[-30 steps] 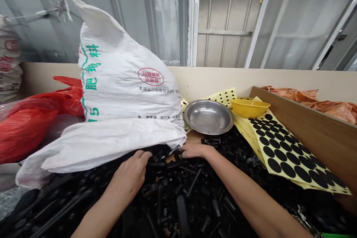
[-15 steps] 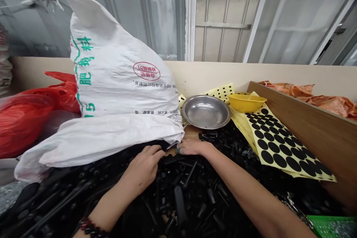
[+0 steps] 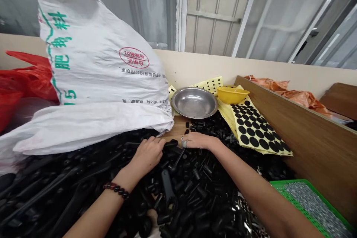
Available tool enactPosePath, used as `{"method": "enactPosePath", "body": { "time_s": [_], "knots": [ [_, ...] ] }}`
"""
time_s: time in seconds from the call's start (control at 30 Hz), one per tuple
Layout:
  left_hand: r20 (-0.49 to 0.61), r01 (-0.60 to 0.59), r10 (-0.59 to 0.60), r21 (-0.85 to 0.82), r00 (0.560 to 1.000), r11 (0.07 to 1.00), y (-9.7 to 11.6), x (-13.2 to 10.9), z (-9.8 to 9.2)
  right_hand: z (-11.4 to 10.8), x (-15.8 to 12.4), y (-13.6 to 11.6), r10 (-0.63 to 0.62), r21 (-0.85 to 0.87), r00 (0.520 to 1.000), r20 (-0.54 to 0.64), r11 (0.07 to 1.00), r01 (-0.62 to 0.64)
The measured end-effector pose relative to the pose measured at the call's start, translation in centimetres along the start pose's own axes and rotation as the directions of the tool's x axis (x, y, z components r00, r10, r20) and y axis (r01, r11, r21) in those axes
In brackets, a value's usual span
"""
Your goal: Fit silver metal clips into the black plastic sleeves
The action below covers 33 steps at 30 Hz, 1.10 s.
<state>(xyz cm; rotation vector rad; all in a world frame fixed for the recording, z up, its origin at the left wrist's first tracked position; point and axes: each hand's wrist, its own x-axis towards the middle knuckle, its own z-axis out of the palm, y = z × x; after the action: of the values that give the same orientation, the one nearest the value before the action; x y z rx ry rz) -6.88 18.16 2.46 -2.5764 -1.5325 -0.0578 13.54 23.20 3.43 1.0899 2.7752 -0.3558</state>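
My left hand (image 3: 149, 152) wears a bead bracelet (image 3: 115, 189). Its fingers are closed around a long black plastic part (image 3: 170, 143), whose rounded end sticks out to the right. To its right, my right hand (image 3: 199, 140), with a ring, reaches down to bare wood at the edge of the pile. Those fingers are bent together, and what they hold, if anything, is hidden. Small black caps (image 3: 187, 124) lie just beyond them. Below both hands spreads a heap of black plastic parts (image 3: 195, 189), with a flat black lever (image 3: 168, 187) on top.
A white woven sack (image 3: 106, 63) stands behind my left hand, beside a red bag (image 3: 30, 78). Farther back are a steel bowl (image 3: 195, 103), a yellow bowl (image 3: 232, 95) and sheets of black round stickers (image 3: 258, 126). A wooden board (image 3: 306, 126) and green basket (image 3: 295, 200) are at right.
The view has shifted right and down, so the sack and bowls sit farther left and more of the green basket shows. The long black part now shows in my left hand.
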Motion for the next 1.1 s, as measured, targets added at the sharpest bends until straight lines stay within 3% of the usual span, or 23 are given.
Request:
{"method": "enactPosePath", "body": {
  "time_s": [0.2,0.37,0.47,0.57,0.67,0.73,0.87,0.97,1.1],
  "knots": [
    [0.026,0.003,-0.003,-0.009,1.000,1.000,0.4,0.1,-0.2,-0.1,-5.4,-0.8,0.134,0.062,0.971,-0.200,0.990,-0.123],
    [0.065,-0.007,0.011,-0.063,0.998,0.998,0.3,0.1,-0.8,-0.1,-9.5,-2.6,0.219,0.143,0.915,-0.340,0.973,-0.180],
    [0.031,-0.031,0.034,-0.101,0.999,0.994,0.9,-0.3,-1.6,0.2,-12.0,-3.8,0.267,0.160,0.877,-0.400,0.962,-0.220],
    [-0.042,-0.110,0.104,-0.149,0.994,0.983,3.0,-0.9,-2.4,0.9,-14.6,-5.2,0.306,0.151,0.855,-0.419,0.952,-0.267],
    [-0.092,-0.242,0.228,-0.202,0.969,0.949,6.5,-1.5,-3.1,2.1,-17.0,-6.5,0.327,0.123,0.861,-0.390,0.945,-0.303],
    [-0.107,-0.327,0.311,-0.227,0.945,0.917,9.0,-1.8,-3.4,2.9,-18.5,-7.0,0.356,0.103,0.860,-0.365,0.934,-0.343],
    [-0.097,-0.479,0.470,-0.238,0.877,0.845,13.3,-2.1,-3.5,4.3,-20.8,-6.9,0.476,0.062,0.813,-0.337,0.872,-0.485],
    [-0.091,-0.525,0.519,-0.228,0.850,0.820,15.0,-1.9,-3.3,5.0,-21.7,-6.3,0.536,0.033,0.784,-0.313,0.831,-0.556],
    [-0.082,-0.526,0.523,-0.255,0.848,0.812,15.9,-1.7,-2.8,5.2,-21.8,-6.1,0.554,0.003,0.780,-0.292,0.816,-0.578]
  ]
}}
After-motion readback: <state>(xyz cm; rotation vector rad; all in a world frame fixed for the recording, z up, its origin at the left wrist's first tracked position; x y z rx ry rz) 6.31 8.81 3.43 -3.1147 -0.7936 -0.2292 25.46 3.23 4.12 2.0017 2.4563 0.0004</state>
